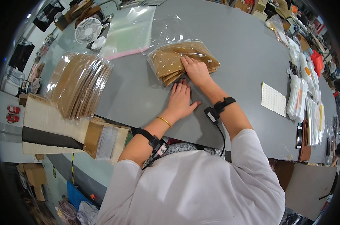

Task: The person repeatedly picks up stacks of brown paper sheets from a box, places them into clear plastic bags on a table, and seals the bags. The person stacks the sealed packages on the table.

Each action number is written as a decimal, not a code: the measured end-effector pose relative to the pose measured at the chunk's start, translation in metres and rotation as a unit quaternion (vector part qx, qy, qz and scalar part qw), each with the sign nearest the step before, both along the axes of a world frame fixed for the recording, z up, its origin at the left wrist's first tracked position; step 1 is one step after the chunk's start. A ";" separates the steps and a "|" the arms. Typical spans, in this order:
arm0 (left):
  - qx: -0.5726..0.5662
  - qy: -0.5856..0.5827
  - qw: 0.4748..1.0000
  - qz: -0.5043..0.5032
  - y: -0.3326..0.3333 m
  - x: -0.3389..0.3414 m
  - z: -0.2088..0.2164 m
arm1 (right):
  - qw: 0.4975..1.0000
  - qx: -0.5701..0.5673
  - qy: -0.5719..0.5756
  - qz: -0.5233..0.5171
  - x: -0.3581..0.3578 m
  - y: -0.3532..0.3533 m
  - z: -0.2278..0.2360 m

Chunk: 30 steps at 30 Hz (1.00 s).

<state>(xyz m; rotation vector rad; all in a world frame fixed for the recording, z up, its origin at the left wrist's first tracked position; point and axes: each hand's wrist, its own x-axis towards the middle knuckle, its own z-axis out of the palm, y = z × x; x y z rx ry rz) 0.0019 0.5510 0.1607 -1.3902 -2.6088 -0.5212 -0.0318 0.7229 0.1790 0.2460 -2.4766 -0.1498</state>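
Note:
A stack of brown, flat, folded pieces in clear plastic bags (168, 60) lies on the grey table ahead of me, its loose clear plastic flaps spreading out behind. My right hand (196, 71) is on top of the stack with curled fingers, gripping its near side; the thumb is hidden. Just in front of the stack, my left hand (180, 101) rests flat on the table. Its fingers are stretched out, the tips at the stack's near edge, and the thumb points right. Nothing is in the left hand.
More bagged brown packs (78, 84) stand in a leaning row on the left. Behind them are clear plastic sheets (128, 33) and a white fan (88, 30). To the right lie a sticker sheet (273, 99), bundled plastic bags (297, 98) and a phone (299, 137).

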 end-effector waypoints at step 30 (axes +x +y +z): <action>-0.042 -0.111 0.986 -0.117 -0.006 0.027 0.010 | 0.988 0.117 -0.071 0.065 0.090 0.022 -0.008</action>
